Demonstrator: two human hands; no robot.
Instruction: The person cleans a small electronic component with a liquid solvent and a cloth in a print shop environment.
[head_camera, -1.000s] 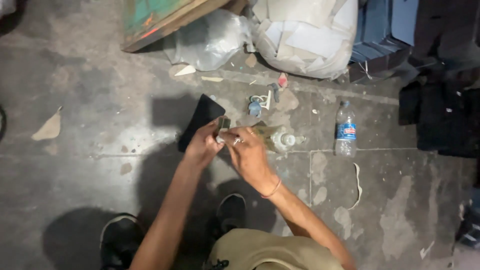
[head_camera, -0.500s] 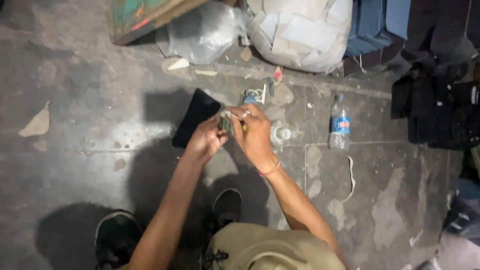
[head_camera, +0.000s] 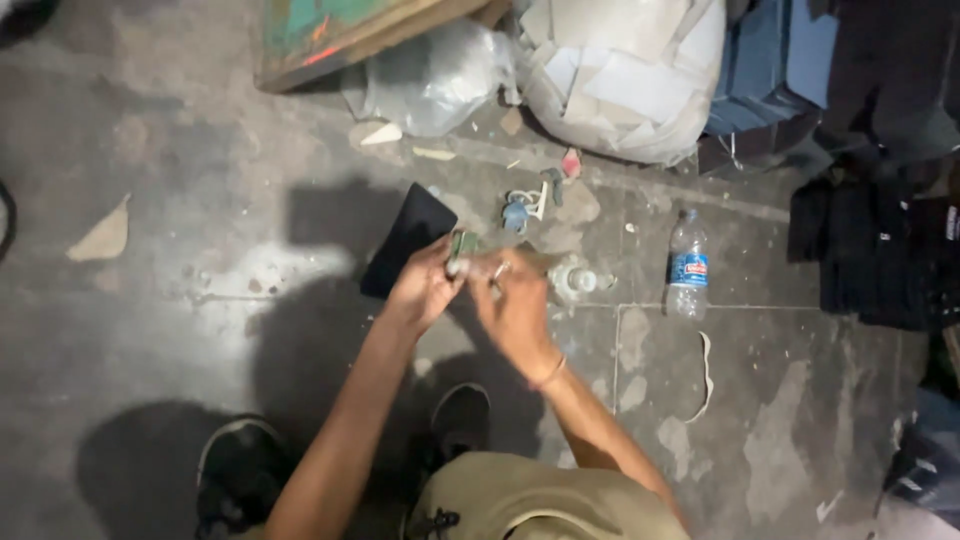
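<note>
I see both hands meeting over the concrete floor (head_camera: 150, 330). The left hand (head_camera: 425, 290) has its fingers (head_camera: 447, 262) closed around a small greenish part (head_camera: 463, 243), which sticks out just above the fingertips. The right hand (head_camera: 515, 300) is pressed close against it from the other side, fingers curled in toward the same piece; it looks like they pinch it too, though blur keeps me from being sure.

Just behind the hands a flat black slab (head_camera: 408, 250) lies on the floor, and a small clear jar (head_camera: 574, 280) sits just beside the right hand. A plastic water bottle (head_camera: 687, 265) stands further right, well apart, holding some clear liquid. Against the wall I see a clear plastic bag (head_camera: 435, 85) and a white sack (head_camera: 625, 75) stuffed with pale flat sheets. Dark folded clothing (head_camera: 880, 250) is piled at the right.
</note>
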